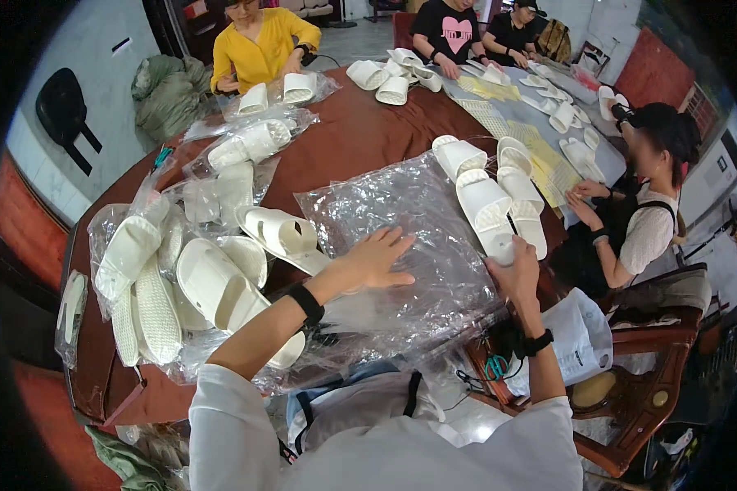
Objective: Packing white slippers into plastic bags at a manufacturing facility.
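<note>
right hand [513,274] grips the near end of a long white rubber slipper [481,199] pointing away; open left hand [375,260], farther, lies on clear plastic bag [385,200].

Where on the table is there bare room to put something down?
The widest bare patch is brown tablecloth, between the far slippers, the wrapped slippers on the left and the clear plastic under the left hand. Crowded: the near left, with heaped slippers, and the right, where the right hand touches the slipper row.

Plstc bag [434,241] v. glossy, slippers [481,199] mostly matt.
</note>
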The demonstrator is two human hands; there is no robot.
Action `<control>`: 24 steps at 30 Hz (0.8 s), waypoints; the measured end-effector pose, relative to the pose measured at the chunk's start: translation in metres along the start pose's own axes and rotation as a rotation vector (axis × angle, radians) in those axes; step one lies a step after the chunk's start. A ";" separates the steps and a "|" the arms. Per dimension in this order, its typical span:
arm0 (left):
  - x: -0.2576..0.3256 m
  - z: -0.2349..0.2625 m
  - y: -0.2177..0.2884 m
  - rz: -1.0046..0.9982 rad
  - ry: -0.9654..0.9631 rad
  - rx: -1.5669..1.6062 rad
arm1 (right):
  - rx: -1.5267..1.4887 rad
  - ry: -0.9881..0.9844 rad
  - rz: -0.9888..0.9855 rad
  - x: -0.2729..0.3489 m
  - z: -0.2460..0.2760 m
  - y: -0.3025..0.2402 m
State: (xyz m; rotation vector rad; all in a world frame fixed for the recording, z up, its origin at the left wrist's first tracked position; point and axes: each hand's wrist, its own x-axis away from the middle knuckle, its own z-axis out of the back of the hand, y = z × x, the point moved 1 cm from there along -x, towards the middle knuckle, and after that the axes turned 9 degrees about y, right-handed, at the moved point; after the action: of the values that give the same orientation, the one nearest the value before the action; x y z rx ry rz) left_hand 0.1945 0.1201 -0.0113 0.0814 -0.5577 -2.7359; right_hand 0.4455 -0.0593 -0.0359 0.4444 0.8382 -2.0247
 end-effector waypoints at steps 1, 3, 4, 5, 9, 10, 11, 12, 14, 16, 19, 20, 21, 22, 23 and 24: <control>-0.004 -0.004 -0.005 0.002 0.002 -0.011 | -0.010 -0.057 -0.053 -0.006 0.003 -0.003; -0.012 -0.008 -0.007 0.001 0.004 -0.020 | -0.097 -0.086 -0.164 -0.015 0.014 -0.005; -0.017 -0.008 -0.006 0.004 -0.004 -0.014 | -0.180 -0.113 -0.280 -0.019 0.016 -0.002; -0.021 -0.008 -0.004 0.007 -0.012 -0.008 | -0.252 -0.140 -0.326 -0.025 0.016 0.006; -0.046 -0.012 0.001 0.028 -0.032 -0.031 | -0.348 -0.147 -0.381 -0.035 0.023 0.014; -0.050 -0.016 -0.003 0.026 -0.017 -0.043 | -0.360 -0.163 -0.367 -0.036 0.021 0.009; -0.054 -0.020 -0.006 0.026 -0.002 -0.054 | -0.347 -0.165 -0.349 -0.038 0.022 0.003; -0.058 -0.023 -0.007 0.053 0.005 -0.053 | -0.334 -0.169 -0.331 -0.037 0.021 -0.001; -0.066 -0.027 -0.008 0.069 0.005 -0.014 | -0.333 -0.108 -0.260 -0.033 0.020 -0.005; -0.073 -0.028 0.003 0.059 0.054 0.001 | -0.310 -0.088 -0.297 -0.030 0.027 -0.005; -0.072 -0.033 0.006 0.083 0.117 0.025 | -0.373 -0.094 -0.259 -0.025 0.029 -0.021; -0.070 -0.033 0.004 0.106 0.121 0.024 | -0.385 -0.111 -0.248 -0.021 0.023 -0.022; -0.071 -0.032 0.006 0.098 0.117 0.047 | -0.338 -0.075 -0.085 -0.017 0.019 -0.020; -0.071 -0.031 0.009 0.082 0.111 0.070 | -0.285 -0.034 0.073 -0.013 0.015 -0.015; -0.070 -0.029 0.010 0.082 0.111 0.073 | -0.257 -0.082 0.091 -0.008 0.008 -0.007; -0.068 -0.025 0.011 0.078 0.095 0.100 | -0.256 -0.085 0.091 -0.003 0.000 -0.001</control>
State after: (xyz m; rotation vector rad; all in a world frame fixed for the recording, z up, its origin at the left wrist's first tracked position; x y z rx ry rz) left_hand 0.2649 0.1249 -0.0307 0.2084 -0.6570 -2.6128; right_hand 0.4468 -0.0572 -0.0334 0.2455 0.9905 -1.8101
